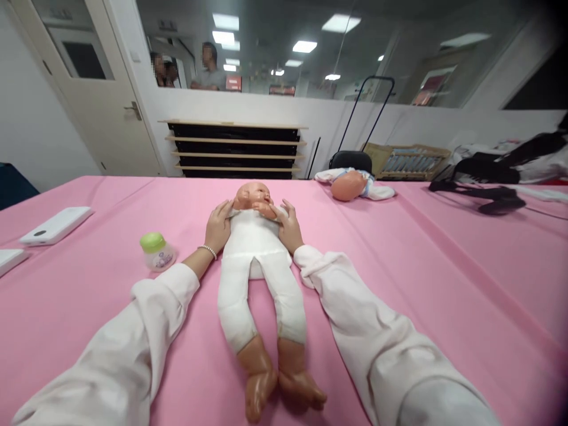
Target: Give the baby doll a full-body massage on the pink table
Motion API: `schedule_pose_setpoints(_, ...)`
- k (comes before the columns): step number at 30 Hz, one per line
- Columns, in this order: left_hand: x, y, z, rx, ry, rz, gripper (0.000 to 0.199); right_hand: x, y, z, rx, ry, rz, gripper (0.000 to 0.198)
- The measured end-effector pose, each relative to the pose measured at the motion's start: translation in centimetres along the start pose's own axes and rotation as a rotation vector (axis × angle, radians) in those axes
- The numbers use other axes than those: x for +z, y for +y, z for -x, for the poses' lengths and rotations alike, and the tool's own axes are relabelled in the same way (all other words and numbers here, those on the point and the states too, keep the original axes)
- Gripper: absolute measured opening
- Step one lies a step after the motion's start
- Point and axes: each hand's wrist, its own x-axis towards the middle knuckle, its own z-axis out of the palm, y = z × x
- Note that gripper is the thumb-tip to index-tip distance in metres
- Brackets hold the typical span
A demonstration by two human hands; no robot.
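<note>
A baby doll (257,236) lies on its back on the pink-covered table, its feet pointing toward me. Its body and legs are white cloth, while the head and feet are tan plastic. On the left of its upper body, my left hand (218,225) has its fingers curled at the shoulder and arm. My right hand (289,228) grips the opposite side in the same way, its fingertips by the doll's small hands near the chin. Palms and thumbs are partly hidden. Left of my left wrist stands a small jar (158,253) with a green lid.
White box-like devices (57,226) lie at the table's left. Another doll (349,184) in light clothing rests at the far edge, with a black stand (483,183) to its right. Beyond are a stack of shelves (237,141) and a window with people behind it.
</note>
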Motion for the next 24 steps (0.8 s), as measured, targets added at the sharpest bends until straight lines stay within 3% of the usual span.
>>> schedule_pose_setpoints(8,-0.2,0.0,0.0,0.081,-0.068,-0.039,0.047,-0.3,-0.6,-0.3,-0.07,-0.071,-0.013,0.042)
schedule_pose_setpoints(12,-0.1,0.3,0.0,0.056,-0.05,-0.009,0.047,0.3,-0.2,-0.2,0.089,0.034,-0.071,0.043)
schedule_pose_setpoints(15,0.1,0.0,-0.1,-0.116,0.053,0.087,0.054,0.7,1.1,-0.5,0.369,0.291,-0.134,0.05)
schedule_pose_setpoints(19,0.6,-2.0,-0.1,-0.598,0.29,0.206,0.061,0.3,3.9,-1.1,0.836,0.646,-0.223,0.059)
schedule_pose_setpoints(22,1.1,-3.8,0.0,-0.796,0.357,0.214,0.06,0.0,4.9,-1.2,0.905,0.714,-0.232,0.06)
schedule_pose_setpoints(24,1.2,-4.3,0.0,-0.746,0.34,0.191,0.06,0.0,4.8,-1.1,0.875,0.722,-0.243,0.059)
